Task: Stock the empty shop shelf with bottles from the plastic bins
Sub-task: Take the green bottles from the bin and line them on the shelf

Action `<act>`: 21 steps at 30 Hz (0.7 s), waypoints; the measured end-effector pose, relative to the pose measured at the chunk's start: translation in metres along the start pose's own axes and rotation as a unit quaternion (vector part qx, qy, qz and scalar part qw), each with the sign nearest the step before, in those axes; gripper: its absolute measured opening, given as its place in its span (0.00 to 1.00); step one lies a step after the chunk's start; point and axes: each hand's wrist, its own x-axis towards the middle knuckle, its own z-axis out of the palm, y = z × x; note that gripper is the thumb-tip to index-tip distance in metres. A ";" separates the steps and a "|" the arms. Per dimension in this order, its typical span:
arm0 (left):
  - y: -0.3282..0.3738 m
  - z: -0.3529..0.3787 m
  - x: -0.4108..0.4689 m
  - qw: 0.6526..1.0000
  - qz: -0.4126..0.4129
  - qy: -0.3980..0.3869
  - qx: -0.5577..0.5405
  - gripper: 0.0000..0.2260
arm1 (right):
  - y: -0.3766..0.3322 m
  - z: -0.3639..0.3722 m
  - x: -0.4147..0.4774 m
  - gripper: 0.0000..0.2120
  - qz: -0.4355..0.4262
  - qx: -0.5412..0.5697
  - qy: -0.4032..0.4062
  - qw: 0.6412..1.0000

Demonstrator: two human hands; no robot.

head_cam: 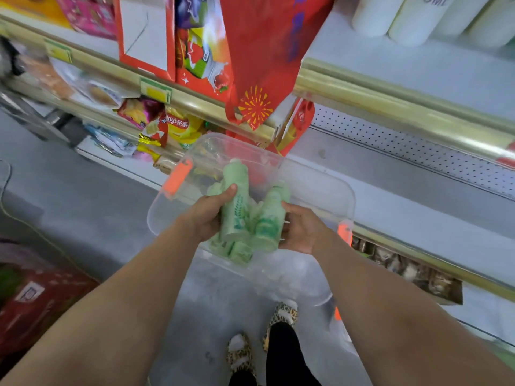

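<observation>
The left hand (207, 215) grips 1 pale green bottle (237, 201), thumb curled over it. The right hand (302, 228) fingers wrap a second green bottle (269, 222). Spare bottles (241, 253) lie beneath the fingers in the clear plastic bin (320, 188).

Arms outstretched; left hand (204, 215), right hand (302, 229); fingers curled

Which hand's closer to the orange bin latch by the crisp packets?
Left. The left hand, gripping a green bottle, is just beside and below that latch; the right hand holds a second bottle across the bundle, farther off.
</observation>
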 end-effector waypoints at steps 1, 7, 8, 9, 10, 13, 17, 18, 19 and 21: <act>0.003 0.001 -0.007 1.000 0.007 -0.007 -0.009 0.23 | 0.001 0.007 -0.007 0.25 -0.014 0.016 -0.016 1.000; 0.025 0.021 -0.054 0.992 0.050 -0.087 -0.078 0.21 | -0.006 0.038 -0.064 0.13 -0.102 -0.040 -0.092 0.990; 0.030 0.028 -0.062 0.990 0.053 -0.108 -0.079 0.21 | -0.009 0.041 -0.075 0.13 -0.115 -0.059 -0.087 0.988; 0.035 0.035 -0.070 0.988 0.057 -0.125 -0.073 0.20 | -0.014 0.043 -0.085 0.12 -0.130 -0.066 -0.075 0.986; 0.040 0.044 -0.078 0.986 0.064 -0.140 -0.062 0.21 | -0.019 0.045 -0.097 0.13 -0.150 -0.065 -0.063 0.985; 0.056 0.071 -0.097 0.981 0.089 -0.170 -0.035 0.20 | -0.040 0.048 -0.134 0.18 -0.204 -0.079 -0.039 0.975; 0.076 0.111 -0.116 0.967 0.144 -0.211 -0.013 0.19 | -0.075 0.041 -0.188 0.18 -0.300 -0.093 -0.042 0.949; 0.080 0.121 -0.119 0.962 0.162 -0.219 -0.005 0.21 | -0.084 0.039 -0.201 0.18 -0.324 -0.096 -0.046 0.940; 0.085 0.132 -0.121 0.958 0.178 -0.224 0.006 0.24 | -0.093 0.036 -0.214 0.18 -0.346 -0.102 -0.049 0.931; 0.096 0.155 -0.126 0.950 0.206 -0.234 0.020 0.27 | -0.111 0.031 -0.236 0.19 -0.390 -0.111 -0.044 0.913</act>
